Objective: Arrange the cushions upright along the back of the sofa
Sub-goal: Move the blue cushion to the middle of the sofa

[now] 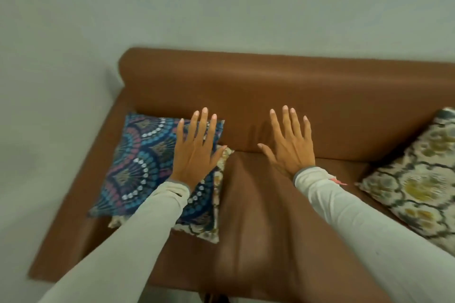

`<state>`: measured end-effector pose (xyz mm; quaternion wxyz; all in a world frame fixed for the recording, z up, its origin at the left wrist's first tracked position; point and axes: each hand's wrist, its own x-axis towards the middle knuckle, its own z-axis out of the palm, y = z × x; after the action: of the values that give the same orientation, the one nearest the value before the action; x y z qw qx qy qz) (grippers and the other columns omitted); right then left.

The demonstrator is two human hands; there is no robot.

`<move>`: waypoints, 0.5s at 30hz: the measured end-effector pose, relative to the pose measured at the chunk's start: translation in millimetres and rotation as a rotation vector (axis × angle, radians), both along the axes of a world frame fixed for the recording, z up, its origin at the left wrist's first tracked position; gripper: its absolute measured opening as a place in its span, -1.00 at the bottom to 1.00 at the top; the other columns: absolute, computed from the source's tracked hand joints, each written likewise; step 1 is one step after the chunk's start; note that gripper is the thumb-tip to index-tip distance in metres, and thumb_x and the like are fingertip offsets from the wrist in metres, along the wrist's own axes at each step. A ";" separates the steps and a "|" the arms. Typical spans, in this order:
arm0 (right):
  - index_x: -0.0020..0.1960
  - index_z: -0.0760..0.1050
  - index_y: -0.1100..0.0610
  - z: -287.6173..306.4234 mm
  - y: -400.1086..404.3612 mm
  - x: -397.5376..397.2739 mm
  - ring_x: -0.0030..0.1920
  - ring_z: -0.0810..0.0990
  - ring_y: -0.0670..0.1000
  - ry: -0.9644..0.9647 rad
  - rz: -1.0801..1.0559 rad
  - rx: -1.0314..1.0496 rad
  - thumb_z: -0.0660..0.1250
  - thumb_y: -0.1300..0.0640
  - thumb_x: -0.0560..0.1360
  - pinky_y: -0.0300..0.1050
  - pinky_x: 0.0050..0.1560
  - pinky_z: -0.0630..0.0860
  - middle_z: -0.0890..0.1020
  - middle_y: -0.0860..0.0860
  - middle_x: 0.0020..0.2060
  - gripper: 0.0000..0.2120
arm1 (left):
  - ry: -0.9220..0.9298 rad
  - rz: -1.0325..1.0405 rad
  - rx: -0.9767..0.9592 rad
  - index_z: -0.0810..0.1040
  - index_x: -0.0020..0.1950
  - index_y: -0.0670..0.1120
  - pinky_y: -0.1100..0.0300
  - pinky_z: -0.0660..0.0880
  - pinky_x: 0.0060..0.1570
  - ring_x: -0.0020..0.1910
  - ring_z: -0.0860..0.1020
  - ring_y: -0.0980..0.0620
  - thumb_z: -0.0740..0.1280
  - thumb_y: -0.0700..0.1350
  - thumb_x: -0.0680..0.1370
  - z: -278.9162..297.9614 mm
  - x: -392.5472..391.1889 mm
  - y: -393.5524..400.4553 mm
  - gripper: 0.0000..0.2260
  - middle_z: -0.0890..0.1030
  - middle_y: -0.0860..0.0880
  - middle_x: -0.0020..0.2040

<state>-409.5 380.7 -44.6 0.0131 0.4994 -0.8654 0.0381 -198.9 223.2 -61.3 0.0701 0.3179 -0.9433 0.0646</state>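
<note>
A blue patterned cushion (142, 162) lies flat at the left end of the brown sofa (270, 86), stacked on a cream floral cushion (216, 204) whose edge shows beneath it. My left hand (197, 150) hovers over the blue cushion's right side, fingers spread, holding nothing. Over the bare seat near the backrest, my right hand (290, 145) is spread open too. Another cream floral cushion (423, 179) lies tilted at the sofa's right end.
A pale wall (221, 2) rises directly behind the sofa's backrest and runs along its left side. The brown seat (266, 216) stretches between the two cushion groups. The sofa's front edge lies near the bottom of the view.
</note>
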 end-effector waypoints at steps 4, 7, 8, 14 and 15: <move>0.80 -0.05 0.10 -25.2 -62.0 75.9 0.74 0.18 0.28 -0.624 -0.197 -0.035 0.26 -0.39 0.65 0.25 0.67 0.21 0.19 0.24 0.75 -0.03 | 0.043 0.245 0.143 0.19 0.74 -0.14 -0.35 0.27 0.56 0.65 0.31 -0.29 0.09 0.33 0.71 -23.1 105.9 -53.8 -0.26 0.25 -0.24 0.71; 0.80 -0.10 0.11 -51.1 -99.3 111.3 0.72 0.26 0.25 -1.233 -0.429 -0.062 0.48 -0.36 0.53 0.18 0.69 0.26 0.23 0.16 0.75 0.15 | 0.167 0.537 0.456 0.20 0.74 -0.06 -0.32 0.32 0.55 0.63 0.30 -0.31 0.18 0.48 0.60 -52.5 165.7 -97.2 -0.13 0.27 -0.25 0.69; 0.80 -0.08 0.10 -60.9 -108.2 120.8 0.70 0.30 0.24 -1.346 -0.488 -0.089 0.54 -0.37 0.46 0.21 0.67 0.30 0.27 0.14 0.74 0.22 | 0.253 0.623 0.575 0.22 0.72 -0.01 -0.32 0.35 0.53 0.61 0.33 -0.32 0.19 0.57 0.52 -59.2 179.7 -109.0 -0.05 0.32 -0.22 0.67; 0.57 0.39 0.15 -104.4 -131.6 155.0 0.41 0.64 0.17 -1.554 -0.462 -0.315 0.65 0.14 0.51 0.05 0.33 0.60 0.62 0.01 0.29 -0.27 | 0.669 0.587 0.875 0.33 0.66 0.13 0.03 0.48 0.39 0.46 0.54 -0.04 0.42 0.41 0.53 -77.6 189.8 -114.6 -0.23 0.53 0.09 0.53; 0.56 0.40 0.15 -107.3 -125.6 154.7 0.39 0.65 0.16 -1.533 -0.463 -0.365 0.66 0.17 0.49 0.06 0.33 0.61 0.62 0.00 0.27 -0.27 | 0.707 0.530 0.827 0.35 0.65 0.13 0.06 0.49 0.39 0.45 0.55 0.02 0.44 0.38 0.54 -75.7 185.3 -105.6 -0.25 0.54 0.12 0.51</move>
<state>-254.8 255.1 -151.9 -0.4933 0.1335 -0.6954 0.5052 -13.6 117.6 -137.1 0.2317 0.5453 -0.6983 -0.4016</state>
